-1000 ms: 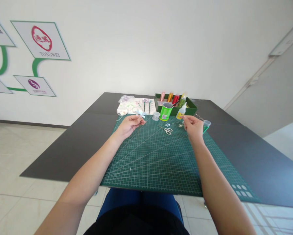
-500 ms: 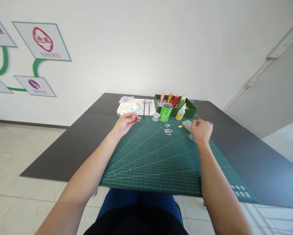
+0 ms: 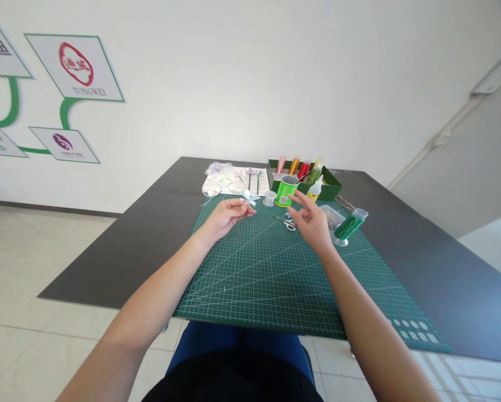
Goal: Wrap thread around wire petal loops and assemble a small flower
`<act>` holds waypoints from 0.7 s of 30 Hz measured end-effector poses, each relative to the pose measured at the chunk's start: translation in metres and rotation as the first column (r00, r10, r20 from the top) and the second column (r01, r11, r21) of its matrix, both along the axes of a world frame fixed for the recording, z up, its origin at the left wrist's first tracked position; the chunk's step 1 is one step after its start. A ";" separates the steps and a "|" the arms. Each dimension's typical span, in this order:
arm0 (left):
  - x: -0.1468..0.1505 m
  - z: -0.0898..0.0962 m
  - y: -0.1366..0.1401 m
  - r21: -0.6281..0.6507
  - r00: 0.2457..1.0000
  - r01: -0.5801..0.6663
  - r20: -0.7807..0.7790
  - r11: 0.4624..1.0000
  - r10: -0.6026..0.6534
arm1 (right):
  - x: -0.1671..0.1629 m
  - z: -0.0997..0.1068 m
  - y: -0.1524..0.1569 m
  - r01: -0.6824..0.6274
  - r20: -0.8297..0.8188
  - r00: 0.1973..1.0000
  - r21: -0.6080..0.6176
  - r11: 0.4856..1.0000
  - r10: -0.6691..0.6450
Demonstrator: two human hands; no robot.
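My left hand (image 3: 227,216) is pinched above the upper left part of the cutting mat (image 3: 258,268). From its fingertips a small pale blue and white flower-like piece (image 3: 249,196) sticks up. My right hand (image 3: 313,223) reaches over the mat with its fingers spread and nothing in them. Just beyond those fingers stands a green can (image 3: 284,194), and white-handled scissors (image 3: 289,224) lie to their left. A tilted spool of green thread (image 3: 351,225) and a clear box of small sticks (image 3: 333,215) are to the right of that hand.
Behind the mat, a dark green box (image 3: 330,193) holds several coloured spools. A glue bottle (image 3: 315,188) stands before it. A small clear jar (image 3: 270,199) is left of the can. Thin dark-handled tools lie on a white patterned sheet (image 3: 225,181).
My right hand has moved left from the spool and box, and its fingers have opened. My left hand has shifted slightly right, and the pale flower-like piece now shows at its fingertips.
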State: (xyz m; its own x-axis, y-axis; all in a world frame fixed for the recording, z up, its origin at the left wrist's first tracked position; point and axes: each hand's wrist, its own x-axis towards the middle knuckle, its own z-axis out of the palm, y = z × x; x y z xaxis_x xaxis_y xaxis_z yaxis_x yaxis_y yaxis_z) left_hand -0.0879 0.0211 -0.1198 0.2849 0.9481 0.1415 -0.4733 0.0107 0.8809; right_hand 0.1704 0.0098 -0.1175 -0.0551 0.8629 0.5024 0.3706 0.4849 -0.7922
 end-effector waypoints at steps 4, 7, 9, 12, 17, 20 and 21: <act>0.012 -0.003 -0.007 0.019 0.998 0.063 -0.002 0.998 -0.063 | -0.027 -0.011 -0.010 -0.321 -0.140 0.943 -0.145 0.936 0.302; 0.018 -0.003 -0.012 0.029 0.995 0.103 -0.011 0.994 -0.103 | -0.039 -0.022 -0.013 -0.447 -0.211 0.890 -0.227 0.865 0.405; 0.020 -0.003 -0.014 0.035 0.994 0.112 -0.015 0.993 -0.112 | -0.043 -0.025 -0.014 -0.469 -0.218 0.880 -0.269 0.841 0.421; 0.019 -0.003 -0.014 0.039 0.994 0.108 -0.026 0.993 -0.107 | -0.044 -0.023 -0.016 -0.432 -0.145 0.902 -0.274 0.859 0.407; 0.014 -0.004 -0.009 0.009 0.995 0.090 -0.040 0.996 -0.090 | -0.034 -0.011 -0.015 -0.340 -0.087 0.940 -0.202 0.918 0.329; 0.012 -0.005 -0.007 -0.002 0.997 0.064 -0.033 0.998 -0.064 | -0.026 -0.007 -0.011 -0.288 -0.094 0.957 -0.192 0.938 0.275; 0.011 -0.004 -0.006 -0.001 0.998 0.058 -0.031 0.998 -0.058 | -0.023 -0.006 -0.009 -0.268 -0.096 0.962 -0.188 0.945 0.254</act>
State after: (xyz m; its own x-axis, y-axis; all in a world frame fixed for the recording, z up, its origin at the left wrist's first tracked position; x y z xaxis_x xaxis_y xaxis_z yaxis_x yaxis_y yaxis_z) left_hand -0.0765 0.0146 -0.1241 0.3434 0.9299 0.1316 -0.4439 0.0372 0.8953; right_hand 0.1474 0.0010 -0.1239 -0.2628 0.9050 0.3345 0.1922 0.3888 -0.9011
